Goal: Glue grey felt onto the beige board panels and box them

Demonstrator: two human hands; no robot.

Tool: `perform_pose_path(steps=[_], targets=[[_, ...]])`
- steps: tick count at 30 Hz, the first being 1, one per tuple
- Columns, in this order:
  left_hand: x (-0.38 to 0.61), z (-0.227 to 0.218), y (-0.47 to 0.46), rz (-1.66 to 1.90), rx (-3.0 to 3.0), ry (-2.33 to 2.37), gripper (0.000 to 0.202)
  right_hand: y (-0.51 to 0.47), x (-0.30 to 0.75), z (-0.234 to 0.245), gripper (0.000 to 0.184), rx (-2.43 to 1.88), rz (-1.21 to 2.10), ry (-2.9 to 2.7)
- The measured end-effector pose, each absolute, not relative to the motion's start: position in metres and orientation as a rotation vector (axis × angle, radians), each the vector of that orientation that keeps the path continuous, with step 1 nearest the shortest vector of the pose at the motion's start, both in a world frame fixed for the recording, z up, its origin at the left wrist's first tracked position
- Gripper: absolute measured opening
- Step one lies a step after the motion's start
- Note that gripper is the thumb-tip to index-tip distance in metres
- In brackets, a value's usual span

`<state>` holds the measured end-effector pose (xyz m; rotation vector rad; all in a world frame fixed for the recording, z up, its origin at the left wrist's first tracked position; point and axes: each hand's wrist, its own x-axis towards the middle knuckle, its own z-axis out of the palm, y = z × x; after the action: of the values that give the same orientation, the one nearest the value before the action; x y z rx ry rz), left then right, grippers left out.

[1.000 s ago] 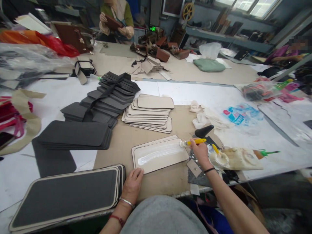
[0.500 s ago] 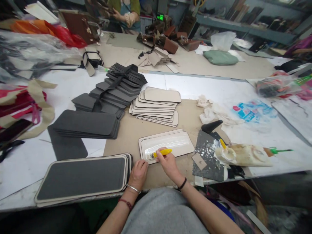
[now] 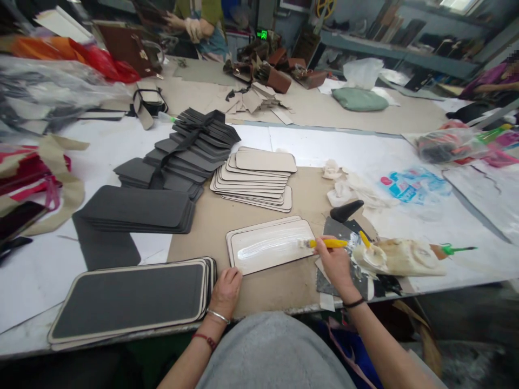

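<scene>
So the right hand (image 3: 334, 265) is pinching a yellow brush (image 3: 330, 243), fingers closed snugly round the handle, and the bristles are sitting at the right end of a beige panel (image 3: 279, 259). Can't really tell if they're touching it. The panel is lying on the brown sheet (image 3: 263, 292) right in front of the person, on top of at least one more like it, and a shiny white streak is running along most of its length. The left hand (image 3: 226, 292) is resting at the panel's near left corner, fingers together; can't tell if it's gripping the edge or just pressing down. Just left of that hand, a pile of dark panels with beige borders (image 3: 130, 302) is lying along the table edge. Farther back, a beige stack (image 3: 253, 186) is sitting beside a strapped dark bundle (image 3: 190, 143), with plain dark panels (image 3: 138, 208) lying nearer. Over on the right, a second yellow brush (image 3: 364, 239) is standing tilted in a messy white pot (image 3: 373, 259). Across the table, a co-worker (image 3: 198, 27) is standing, partly out of view.
</scene>
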<state>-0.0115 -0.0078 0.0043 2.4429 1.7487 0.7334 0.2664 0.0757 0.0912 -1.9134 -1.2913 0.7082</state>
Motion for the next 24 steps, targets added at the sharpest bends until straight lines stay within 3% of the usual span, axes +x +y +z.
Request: perform_pose_path(steps=[5, 8, 17, 24], targets=[[-0.011, 0.003, -0.008, 0.708, 2.427, 1.756, 0.014, 0.068, 0.149, 0.083, 0.031, -1.552, 1.144, -1.337], [-0.012, 0.0, -0.008, 0.727, 2.428, 1.752, 0.015, 0.073, 0.123, 0.068, 0.028, -1.535, 1.231, -1.365], [-0.012, 0.001, -0.009, 0.779, 2.419, 1.745, 0.017, 0.117, 0.29, 0.072, 0.037, -2.052, 0.563, -1.31], [-0.012, 0.007, -0.006, 0.805, 2.455, 1.736, 0.017, 0.116, 0.31, 0.077, 0.04, -2.08, 0.528, -1.385]])
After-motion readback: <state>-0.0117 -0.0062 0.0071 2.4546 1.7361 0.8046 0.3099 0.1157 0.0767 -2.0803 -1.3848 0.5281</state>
